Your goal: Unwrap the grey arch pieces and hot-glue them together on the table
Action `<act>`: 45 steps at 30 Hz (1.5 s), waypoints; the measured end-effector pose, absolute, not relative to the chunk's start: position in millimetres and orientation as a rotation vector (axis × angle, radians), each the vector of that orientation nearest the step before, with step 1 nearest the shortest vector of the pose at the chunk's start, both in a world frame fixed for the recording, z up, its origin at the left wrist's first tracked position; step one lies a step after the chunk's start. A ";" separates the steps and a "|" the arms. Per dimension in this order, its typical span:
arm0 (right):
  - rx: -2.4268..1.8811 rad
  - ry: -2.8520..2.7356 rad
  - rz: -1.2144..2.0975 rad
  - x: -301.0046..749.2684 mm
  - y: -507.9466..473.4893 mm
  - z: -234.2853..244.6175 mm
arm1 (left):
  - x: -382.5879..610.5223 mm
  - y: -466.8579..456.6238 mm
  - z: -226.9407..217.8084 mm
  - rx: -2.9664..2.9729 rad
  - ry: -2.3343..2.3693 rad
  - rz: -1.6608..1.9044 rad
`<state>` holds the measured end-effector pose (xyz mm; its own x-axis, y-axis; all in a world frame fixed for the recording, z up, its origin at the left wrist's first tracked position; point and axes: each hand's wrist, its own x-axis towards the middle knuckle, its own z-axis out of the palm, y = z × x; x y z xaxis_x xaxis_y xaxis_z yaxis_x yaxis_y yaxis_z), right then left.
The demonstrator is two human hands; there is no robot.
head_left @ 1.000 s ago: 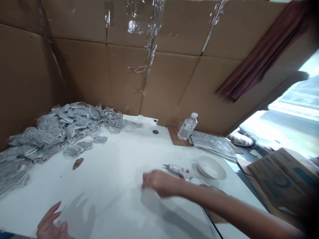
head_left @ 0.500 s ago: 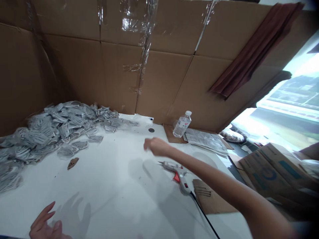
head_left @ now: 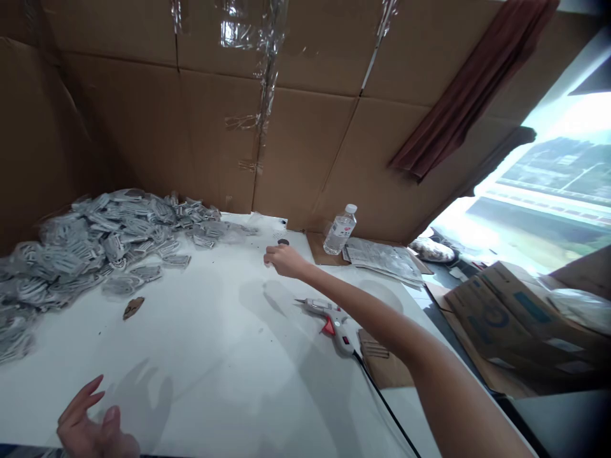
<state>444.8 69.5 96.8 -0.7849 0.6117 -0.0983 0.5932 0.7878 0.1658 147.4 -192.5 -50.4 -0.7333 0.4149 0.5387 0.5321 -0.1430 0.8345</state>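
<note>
My right hand (head_left: 281, 259) is stretched far out over the white table (head_left: 214, 356), its fingers curled into a pinch; what they hold, if anything, I cannot make out. It hovers just short of a small dark round disc (head_left: 283, 242) near the table's back edge. A white glue gun (head_left: 334, 318) with a red trigger lies under my forearm, its black cord trailing toward me. My left hand (head_left: 88, 420) rests at the near left edge, fingers loosely spread, holding nothing.
A big heap of silvery packets (head_left: 95, 242) fills the back left. A small brown scrap (head_left: 133, 308) lies near it. A water bottle (head_left: 340, 230), printed sheets (head_left: 382, 257), a white bowl (head_left: 386, 294) and cardboard boxes (head_left: 515, 318) are at the right. Cardboard walls surround the table.
My right hand has moved from beside the glue gun away from me to the table's back edge near the dark disc. The left hand has stayed put.
</note>
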 end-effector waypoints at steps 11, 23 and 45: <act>0.911 3.237 -0.084 455.3 -123.7 30.1 | 230.3 -167.2 8.5 -2.760 -1.863 -1.276; 2.715 2.203 -0.054 544.9 -124.1 27.1 | 278.6 -156.9 6.5 -2.926 -1.727 -0.582; 3.182 1.995 -0.637 594.3 -128.5 39.8 | 329.7 -136.2 -34.8 -2.946 -1.335 -0.569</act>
